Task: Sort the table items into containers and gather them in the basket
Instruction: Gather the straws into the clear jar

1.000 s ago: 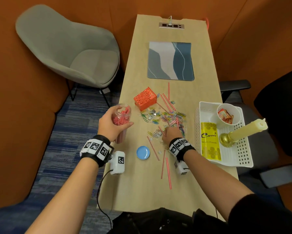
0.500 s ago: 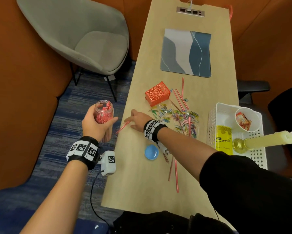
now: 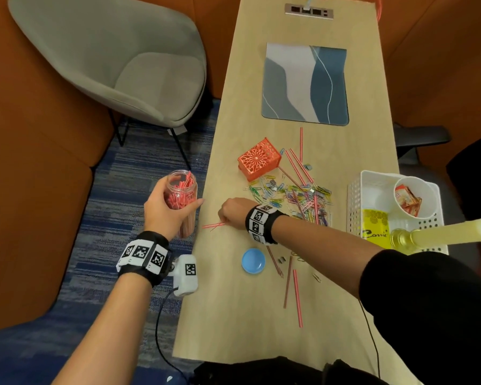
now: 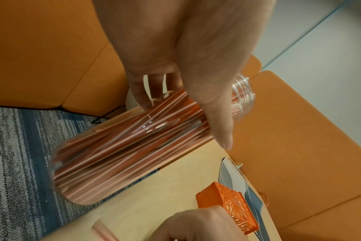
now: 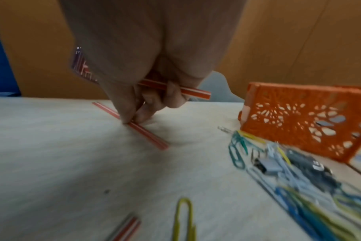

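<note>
My left hand (image 3: 167, 209) grips a clear plastic jar (image 3: 181, 190) full of red striped straws, held off the table's left edge; the left wrist view shows the jar (image 4: 134, 143) tilted in my fingers. My right hand (image 3: 233, 211) reaches across near that edge and pinches a red straw (image 5: 142, 130) lying on the table, thumb and forefinger on it, while other fingers hold a second straw (image 5: 188, 91). The straw (image 3: 214, 225) sticks out left of the hand. Several more straws (image 3: 296, 295) lie nearer me. A white basket (image 3: 356, 195) sits at the right.
An orange lattice box (image 3: 258, 162) stands beside a heap of coloured paper clips (image 3: 303, 195). A blue lid (image 3: 253, 260) lies on the table. The basket holds a white cup (image 3: 428, 201), a yellow packet (image 3: 376, 225) and a candle in a holder (image 3: 442, 234). A mat (image 3: 306, 81) lies farther back.
My right hand left the clip pile, crossed to the table's left edge and now pinches a straw there. The jar in my left hand moved slightly left off the table.
</note>
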